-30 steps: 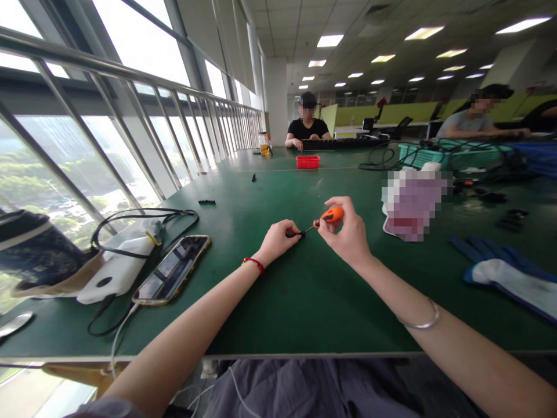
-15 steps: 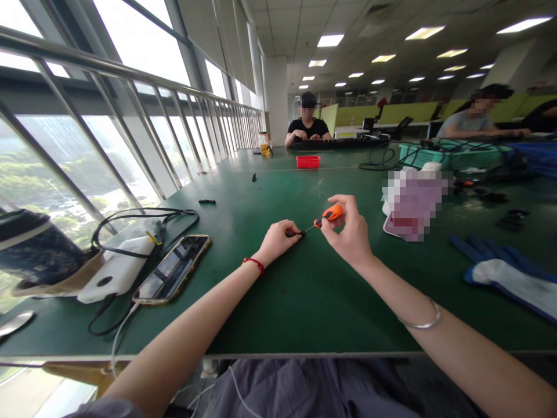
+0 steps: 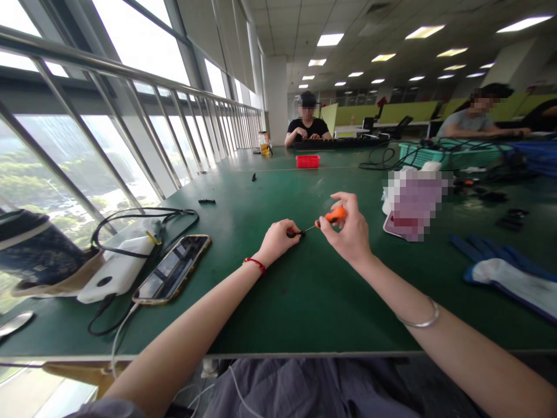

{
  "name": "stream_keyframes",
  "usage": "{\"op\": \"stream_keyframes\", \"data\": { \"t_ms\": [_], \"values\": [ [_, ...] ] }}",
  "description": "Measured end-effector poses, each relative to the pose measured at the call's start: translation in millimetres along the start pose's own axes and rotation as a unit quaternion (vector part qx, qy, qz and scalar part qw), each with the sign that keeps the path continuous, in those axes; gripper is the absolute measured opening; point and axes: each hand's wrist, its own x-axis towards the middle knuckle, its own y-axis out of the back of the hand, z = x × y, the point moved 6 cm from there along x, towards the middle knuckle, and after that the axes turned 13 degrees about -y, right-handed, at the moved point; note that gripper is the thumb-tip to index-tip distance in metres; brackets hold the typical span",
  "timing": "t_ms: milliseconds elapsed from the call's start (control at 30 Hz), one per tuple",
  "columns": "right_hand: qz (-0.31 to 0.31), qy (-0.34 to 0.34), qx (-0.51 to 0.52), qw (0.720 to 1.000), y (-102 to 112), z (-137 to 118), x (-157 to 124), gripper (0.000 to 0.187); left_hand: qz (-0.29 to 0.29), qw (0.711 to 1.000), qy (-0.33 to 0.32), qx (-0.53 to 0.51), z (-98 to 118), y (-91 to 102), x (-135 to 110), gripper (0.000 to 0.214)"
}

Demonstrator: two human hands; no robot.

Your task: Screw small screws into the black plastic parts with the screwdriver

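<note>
My left hand (image 3: 279, 239) pinches a small black part (image 3: 296, 234) close to the green tabletop; most of the part is hidden by the fingers, so its kind does not show. In my right hand (image 3: 349, 229) is a screwdriver (image 3: 336, 216) with an orange and black handle, gripped between thumb and fingers. Its thin metal shaft slants down to the left, and the tip meets the black part at my left fingertips.
Left lie a phone (image 3: 173, 270), a white power bank (image 3: 117, 270), black cables and a dark cup (image 3: 37, 249). Ahead sits a red tray (image 3: 307, 162). Right are blue-white gloves (image 3: 509, 273), a green basket (image 3: 452, 158) and a pinkish blurred item (image 3: 415, 203). Two people sit farther off.
My right hand's fingers have shifted slightly around the screwdriver handle, which has turned and moved a little to the right. My left hand stays in place.
</note>
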Motion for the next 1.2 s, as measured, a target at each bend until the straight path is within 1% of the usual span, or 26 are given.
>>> {"op": "stream_keyframes", "data": {
  "t_ms": [100,200,333,400,500,600,667,733,800,833,933,967,1033,1067,1133,1200],
  "values": [
    [-0.022,-0.021,-0.007,1.0,-2.4,1.3,0.6,0.027,-0.001,1.0,0.001,0.01,0.0,-0.1,0.2,0.002],
    [-0.044,-0.013,0.01,0.999,-4.8,0.1,-0.3,0.02,-0.002,1.0,0.002,0.013,0.0,-0.2,0.4,0.002],
    [-0.007,0.013,0.028,0.999,-0.8,-1.4,-0.9,0.036,-0.003,1.0,0.003,0.013,0.6,-0.2,0.1,0.002],
    [0.003,0.002,0.023,1.0,0.4,0.1,0.0,0.039,-0.004,1.0,0.003,0.016,0.5,-0.1,-0.2,0.002],
    [-0.021,-0.036,0.012,0.999,-1.8,4.2,1.6,0.026,-0.005,1.0,0.004,0.02,-1.0,-0.4,-0.4,0.003],
    [-0.05,-0.038,0.022,0.998,-4.6,4.0,1.3,0.017,-0.005,1.0,0.005,0.023,-2.7,-0.8,-0.4,0.003],
    [-0.042,-0.017,0.031,0.998,-3.6,1.7,0.8,0.022,-0.006,1.0,0.003,0.022,-2.6,-1.0,-0.3,0.003],
    [-0.021,0.002,0.039,0.999,-1.3,-0.1,0.4,0.036,-0.006,1.0,0.003,0.02,-1.9,-1.0,-0.3,0.003],
    [-0.009,0.001,0.034,0.999,-0.5,0.2,0.4,0.045,-0.006,1.0,0.006,0.018,-1.3,-0.8,-0.3,0.003],
    [-0.01,-0.009,0.024,1.0,-0.9,1.3,0.6,0.044,-0.006,1.0,0.007,0.018,-1.1,-0.8,-0.3,0.003],
    [-0.039,-0.037,0.005,0.999,-5.0,4.4,0.4,0.026,-0.005,1.0,0.013,0.018,-1.2,-0.7,-0.2,0.003],
    [-0.05,-0.037,0.006,0.998,-6.2,4.5,0.1,0.021,-0.005,1.0,0.014,0.018,-1.4,-0.7,-0.1,0.003],
    [-0.049,-0.02,0.016,0.998,-6.2,3.4,-0.1,0.018,-0.004,1.0,0.014,0.019,-1.8,-0.8,0.0,0.003],
    [-0.041,-0.007,0.024,0.999,-5.2,2.4,-0.2,0.021,-0.004,1.0,0.013,0.019,-1.9,-0.9,0.1,0.003],
    [-0.015,0.019,0.043,0.999,-2.1,0.9,0.0,0.034,-0.003,1.0,0.012,0.018,-1.9,-0.7,0.0,0.003],
    [0.003,0.024,0.053,0.998,0.0,1.3,0.6,0.044,-0.001,1.0,0.012,0.018,-2.1,-0.5,-0.3,0.003]
  ]
}}
